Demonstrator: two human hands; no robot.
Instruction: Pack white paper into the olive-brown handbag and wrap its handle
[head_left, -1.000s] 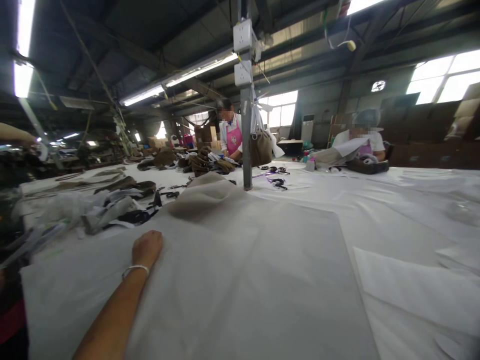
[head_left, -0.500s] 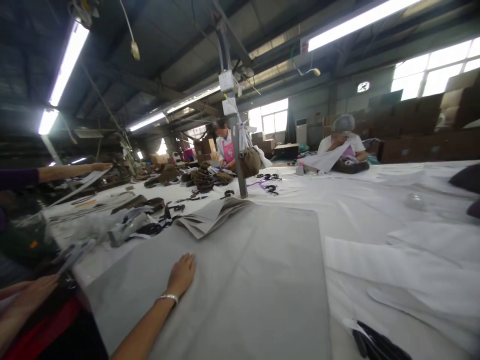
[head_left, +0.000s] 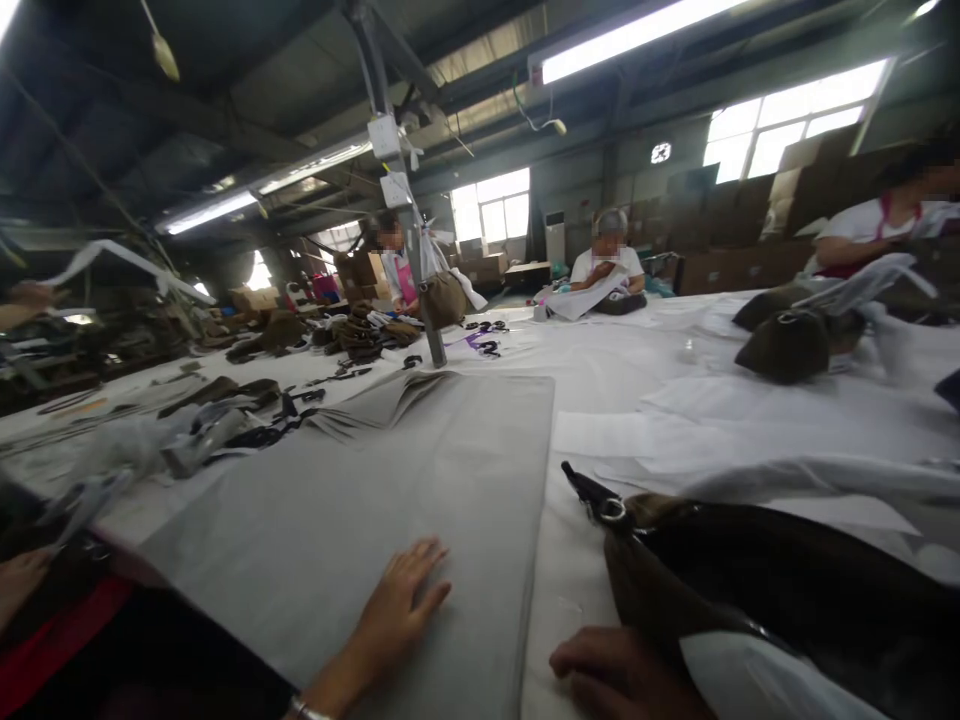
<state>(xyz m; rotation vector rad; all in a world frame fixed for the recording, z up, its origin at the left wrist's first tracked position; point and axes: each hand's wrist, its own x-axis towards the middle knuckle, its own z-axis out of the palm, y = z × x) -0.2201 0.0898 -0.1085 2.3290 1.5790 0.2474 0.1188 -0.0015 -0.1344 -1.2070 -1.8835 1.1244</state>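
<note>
My left hand [head_left: 401, 605] lies flat, fingers spread, on the near edge of a stack of grey tissue sheets [head_left: 420, 450]. At the bottom edge, my right hand [head_left: 611, 675] is curled against the near end of a dark brown bag [head_left: 765, 580] that lies on the white table [head_left: 615, 370] to the right of the sheets. The bag has a black strap with a metal ring [head_left: 600, 500] pointing toward the sheets. White paper [head_left: 750, 685] sticks out from under the bag beside my right hand.
A metal post [head_left: 416, 270] with a hanging bag stands behind the sheets. Straps and brown bags [head_left: 247, 415] litter the left side. Another brown bag [head_left: 787, 345] lies far right. Three people work at the far edge; another person's hand [head_left: 19, 585] shows at the left.
The view has swung right and down. My left hand slid back toward the sheets' near edge. My right hand and the dark brown bag have come into view at the lower right.
</note>
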